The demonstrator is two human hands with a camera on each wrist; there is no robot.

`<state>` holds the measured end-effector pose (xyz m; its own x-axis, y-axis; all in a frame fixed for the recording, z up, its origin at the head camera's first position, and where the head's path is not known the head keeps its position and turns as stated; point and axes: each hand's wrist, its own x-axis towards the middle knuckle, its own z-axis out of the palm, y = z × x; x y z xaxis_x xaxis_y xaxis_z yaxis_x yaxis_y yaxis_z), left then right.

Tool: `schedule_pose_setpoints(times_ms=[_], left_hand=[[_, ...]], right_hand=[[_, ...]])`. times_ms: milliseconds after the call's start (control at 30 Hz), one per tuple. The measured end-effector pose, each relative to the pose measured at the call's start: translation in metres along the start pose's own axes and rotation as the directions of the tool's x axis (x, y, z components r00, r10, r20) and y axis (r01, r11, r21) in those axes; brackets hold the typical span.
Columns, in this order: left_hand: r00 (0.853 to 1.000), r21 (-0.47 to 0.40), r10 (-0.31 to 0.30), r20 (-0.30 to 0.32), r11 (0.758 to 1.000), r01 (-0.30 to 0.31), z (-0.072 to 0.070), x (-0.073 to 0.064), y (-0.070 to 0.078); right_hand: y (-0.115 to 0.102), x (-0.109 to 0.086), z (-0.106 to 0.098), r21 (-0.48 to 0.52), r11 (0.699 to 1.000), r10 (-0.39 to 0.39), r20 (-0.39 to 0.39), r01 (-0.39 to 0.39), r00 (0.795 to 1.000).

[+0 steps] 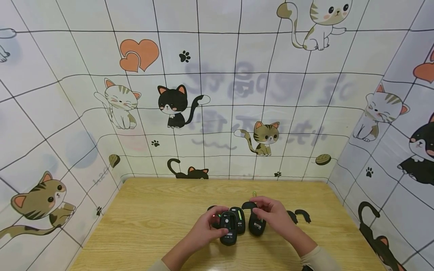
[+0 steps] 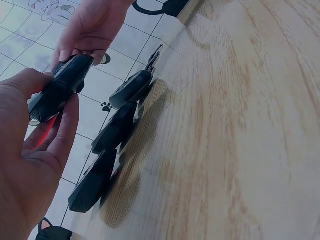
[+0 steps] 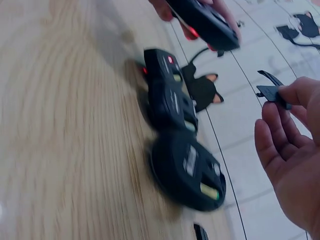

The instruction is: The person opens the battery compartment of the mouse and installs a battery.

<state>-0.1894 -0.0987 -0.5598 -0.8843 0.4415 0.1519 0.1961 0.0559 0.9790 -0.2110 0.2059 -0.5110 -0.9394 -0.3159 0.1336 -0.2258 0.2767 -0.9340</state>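
Note:
My left hand (image 1: pixel 211 225) grips a black computer mouse (image 1: pixel 228 229) above the table, its underside turned up and a hollow in it showing. Red light glows on the fingers beneath it in the left wrist view. My right hand (image 3: pixel 295 135) pinches a small curved black cover (image 3: pixel 272 94) between thumb and fingers, apart from the held mouse. Three more black mice lie bottom up in a row: one (image 3: pixel 162 65) partly behind my left hand in the head view, a middle one (image 1: pixel 240 220), and one (image 1: pixel 256 227) below my right hand. Yellow-green batteries show in them.
Two curved black covers (image 1: pixel 303 215) lie right of my right hand. A yellow-green stick-like thing (image 1: pixel 254 194) shows just beyond that hand. The wooden table (image 1: pixel 152 210) is enclosed by a cat-patterned sheet (image 1: pixel 217 143) at the back and sides.

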Motion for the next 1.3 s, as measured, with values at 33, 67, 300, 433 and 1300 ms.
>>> schedule_pose_setpoints(times_ms=[33, 67, 300, 433, 1300], left_hand=[[1.0, -0.001, 0.0, 0.0, 1.0, 0.0, 0.0, 0.0, 0.0], [1.0, -0.002, 0.001, 0.001, 1.0, -0.001, 0.0, 0.0, -0.001], [1.0, 0.009, 0.002, -0.002, 1.0, -0.002, -0.001, 0.0, -0.002], [1.0, 0.011, 0.004, -0.006, 1.0, -0.003, -0.002, -0.001, -0.003], [1.0, 0.011, 0.003, -0.011, 1.0, -0.003, -0.003, -0.002, 0.002]], right_hand=[[0.002, -0.001, -0.004, 0.0, 1.0, 0.001, 0.003, -0.001, 1.0], [0.004, -0.002, -0.008, 0.001, 1.0, 0.004, 0.0, -0.004, 1.0], [0.015, -0.007, -0.034, -0.032, 0.997, 0.067, -0.04, -0.069, 0.997], [0.024, -0.012, -0.049, -0.046, 0.996, 0.077, -0.052, -0.08, 0.996], [0.076, -0.042, -0.137, -0.274, 0.934, 0.171, -0.22, -0.229, 0.96]])
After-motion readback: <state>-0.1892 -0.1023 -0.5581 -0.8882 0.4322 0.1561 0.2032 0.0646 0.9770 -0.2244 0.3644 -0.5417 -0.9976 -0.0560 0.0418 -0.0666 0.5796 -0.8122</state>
